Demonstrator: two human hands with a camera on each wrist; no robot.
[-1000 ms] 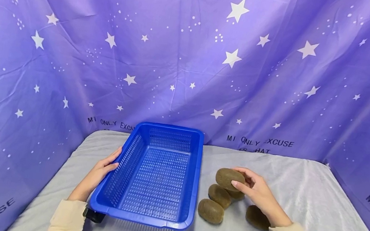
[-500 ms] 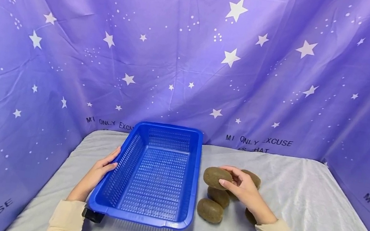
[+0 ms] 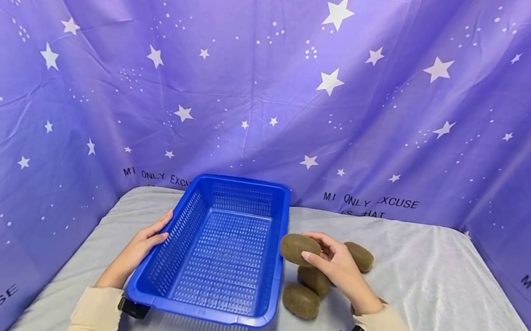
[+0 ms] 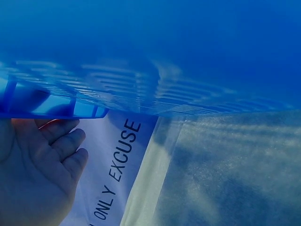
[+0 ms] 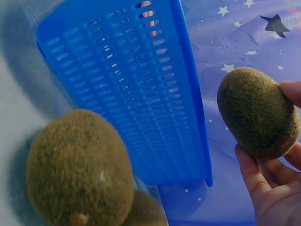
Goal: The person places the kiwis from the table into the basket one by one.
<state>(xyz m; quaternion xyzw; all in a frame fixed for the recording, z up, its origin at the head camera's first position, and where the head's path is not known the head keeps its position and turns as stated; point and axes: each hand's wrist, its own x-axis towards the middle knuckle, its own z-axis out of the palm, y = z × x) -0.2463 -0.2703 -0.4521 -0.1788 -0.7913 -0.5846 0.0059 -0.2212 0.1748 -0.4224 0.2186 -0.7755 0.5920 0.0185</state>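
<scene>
The held kiwi [image 3: 298,250] is gripped by the right hand [image 3: 340,267]: its right end is pinched, with the thumb laid on the near side and the fingers bent round the far side, spread only as wide as the fruit. From the fingertips, the bulk of the kiwi projects to the left. Its long axis runs roughly left to right in the head view, with the free end pointed at the basket [image 3: 205,313].

In that view, the free end is seen at the right rim. In the right wrist view, a gap is shown between fruit and rim, and the fruit is judged to be above rim height. The interior lies to the left, across that rim.

The basket's left rim is touched from outside by the left hand [image 3: 143,250], its fingers loosely extended and no fruit held. The right hand is clearly the nearer to the fruit.

Below the held kiwi, further kiwis [image 3: 300,301] are noted on the cloth [image 3: 453,299], just beside the basket; their full number is obscured by the right arm.
</scene>
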